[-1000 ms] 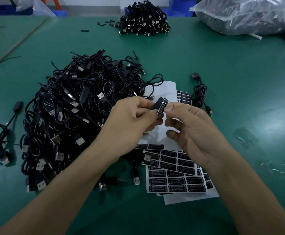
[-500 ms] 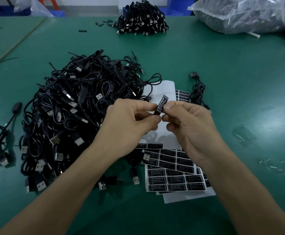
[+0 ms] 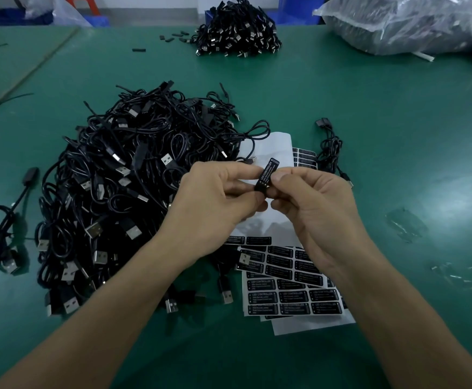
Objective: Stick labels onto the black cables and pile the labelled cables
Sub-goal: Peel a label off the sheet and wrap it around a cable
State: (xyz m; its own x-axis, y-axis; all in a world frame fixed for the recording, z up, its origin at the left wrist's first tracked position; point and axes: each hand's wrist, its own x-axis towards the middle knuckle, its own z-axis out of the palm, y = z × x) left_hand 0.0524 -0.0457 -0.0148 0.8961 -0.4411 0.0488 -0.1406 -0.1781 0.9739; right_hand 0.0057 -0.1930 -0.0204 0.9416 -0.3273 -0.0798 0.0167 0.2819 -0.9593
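Left hand point(image 3: 215, 203): your fingers are curled, thumb and forefinger pinching the low end of the cable block point(image 3: 267, 174).
Right hand point(image 3: 319, 209): your fingers are curled, pinching its labelled side.
Cable block: tilted, held above the label sheets point(image 3: 291, 287), beside the cable pile point(image 3: 134, 192).

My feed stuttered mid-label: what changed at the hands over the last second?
The left hand and right hand kept pinching the small labelled piece but turned it. A second ago it looked short and end-on; now it stands long and tilted, with the label facing the camera. Nothing was picked up or released. The cable pile and label sheets stayed put.
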